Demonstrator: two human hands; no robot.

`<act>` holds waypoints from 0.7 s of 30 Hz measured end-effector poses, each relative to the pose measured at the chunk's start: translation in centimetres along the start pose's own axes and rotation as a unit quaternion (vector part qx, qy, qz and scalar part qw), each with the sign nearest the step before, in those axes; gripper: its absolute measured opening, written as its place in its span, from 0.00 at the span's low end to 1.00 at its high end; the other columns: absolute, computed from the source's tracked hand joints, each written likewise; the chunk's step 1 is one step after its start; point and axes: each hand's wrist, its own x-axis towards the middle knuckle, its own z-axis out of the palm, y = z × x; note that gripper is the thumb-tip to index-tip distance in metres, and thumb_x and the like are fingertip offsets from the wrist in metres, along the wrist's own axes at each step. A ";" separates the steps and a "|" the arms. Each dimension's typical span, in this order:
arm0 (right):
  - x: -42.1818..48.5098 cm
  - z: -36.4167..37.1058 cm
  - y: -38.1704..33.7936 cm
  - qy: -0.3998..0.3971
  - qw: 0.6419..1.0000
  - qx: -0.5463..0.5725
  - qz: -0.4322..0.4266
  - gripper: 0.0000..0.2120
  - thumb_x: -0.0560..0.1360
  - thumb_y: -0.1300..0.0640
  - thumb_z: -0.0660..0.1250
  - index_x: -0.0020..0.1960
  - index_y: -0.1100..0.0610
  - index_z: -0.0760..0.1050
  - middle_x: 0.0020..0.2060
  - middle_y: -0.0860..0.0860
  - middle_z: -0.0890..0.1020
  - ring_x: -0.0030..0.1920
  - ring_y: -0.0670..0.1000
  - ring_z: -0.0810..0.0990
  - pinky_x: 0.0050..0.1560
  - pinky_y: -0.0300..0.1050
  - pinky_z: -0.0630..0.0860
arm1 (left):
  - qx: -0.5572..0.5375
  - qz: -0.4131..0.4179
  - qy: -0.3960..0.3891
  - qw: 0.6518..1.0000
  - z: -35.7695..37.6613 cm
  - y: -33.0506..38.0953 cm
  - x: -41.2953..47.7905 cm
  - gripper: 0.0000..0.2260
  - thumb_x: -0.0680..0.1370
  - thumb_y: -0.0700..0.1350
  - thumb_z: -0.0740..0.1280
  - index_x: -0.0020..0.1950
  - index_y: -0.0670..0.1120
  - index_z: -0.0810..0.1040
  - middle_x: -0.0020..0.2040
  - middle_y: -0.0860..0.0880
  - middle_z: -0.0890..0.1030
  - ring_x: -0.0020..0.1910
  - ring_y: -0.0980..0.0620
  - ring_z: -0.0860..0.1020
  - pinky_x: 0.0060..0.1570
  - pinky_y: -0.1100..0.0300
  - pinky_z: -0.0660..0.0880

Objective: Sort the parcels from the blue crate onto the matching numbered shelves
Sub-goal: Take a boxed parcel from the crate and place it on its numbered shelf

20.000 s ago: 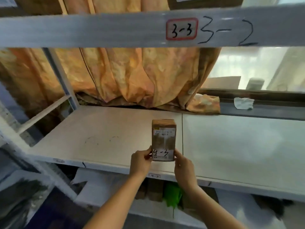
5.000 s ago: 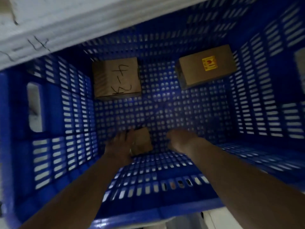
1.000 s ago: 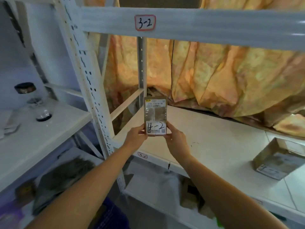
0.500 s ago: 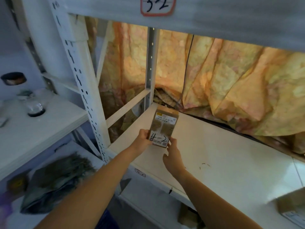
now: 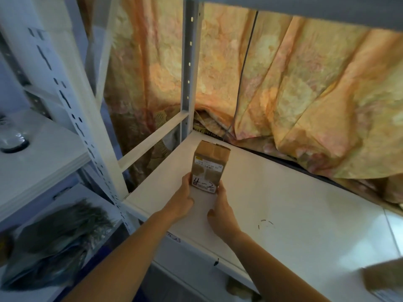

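Observation:
A small brown cardboard parcel [image 5: 209, 167] with a white label and "4-2" handwritten on it sits low over the left end of a white shelf board [image 5: 294, 205]. Whether it rests on the board I cannot tell. My left hand [image 5: 182, 200] holds its lower left edge. My right hand [image 5: 220, 209] holds its lower right corner. The blue crate is out of view.
A white slotted upright [image 5: 87, 136] stands left of the shelf, with a grey post [image 5: 189, 68] behind. Orange patterned curtain [image 5: 294, 88] hangs along the back. Another parcel [image 5: 383, 277] lies blurred at the right edge. A lower-left shelf holds a grey bag [image 5: 54, 243].
My hands have carried the parcel forward and down toward the shelf's left end. The view has tilted down, so the 3-2 label has left the frame.

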 end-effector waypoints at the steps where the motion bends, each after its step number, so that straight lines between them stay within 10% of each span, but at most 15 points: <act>1: -0.1 0.1 -0.1 0.007 1.000 -0.001 -0.002 0.43 0.72 0.66 0.56 0.76 0.41 0.37 0.72 0.50 0.64 0.63 0.53 0.73 0.65 0.48 0.70 | 0.042 0.006 0.012 0.999 0.2 0.0 -0.1 0.33 0.78 0.36 0.58 0.76 0.51 0.43 0.75 0.47 0.58 0.70 0.47 0.64 0.69 0.51 0.63; 6: -0.6 1.5 -0.9 0.061 0.996 -0.059 0.036 0.41 0.74 0.64 0.60 0.78 0.52 0.38 0.77 0.51 0.54 0.72 0.55 0.65 0.68 0.47 0.69 | 0.114 -0.011 0.028 0.993 0.4 -0.5 -1.1 0.35 0.80 0.38 0.55 0.75 0.50 0.32 0.78 0.48 0.50 0.73 0.46 0.60 0.70 0.53 0.60; 13: -3.7 2.4 -2.5 0.006 0.970 -0.225 0.094 0.33 0.79 0.56 0.55 0.78 0.63 0.43 0.78 0.56 0.46 0.78 0.55 0.44 0.78 0.49 0.46 | 0.349 0.027 -0.025 0.936 -3.0 -4.3 -7.0 0.25 0.83 0.49 0.50 0.77 0.46 0.47 0.78 0.51 0.45 0.77 0.53 0.48 0.74 0.53 0.56; 21: -8.5 6.8 -11.1 -0.070 0.959 -0.273 0.035 0.23 0.78 0.55 0.61 0.71 0.61 0.64 0.69 0.58 0.69 0.69 0.59 0.67 0.70 0.51 0.64 | 0.352 -0.038 0.022 0.935 -11.4 -8.7 -21.6 0.24 0.83 0.49 0.51 0.77 0.45 0.49 0.78 0.47 0.50 0.76 0.50 0.53 0.72 0.57 0.54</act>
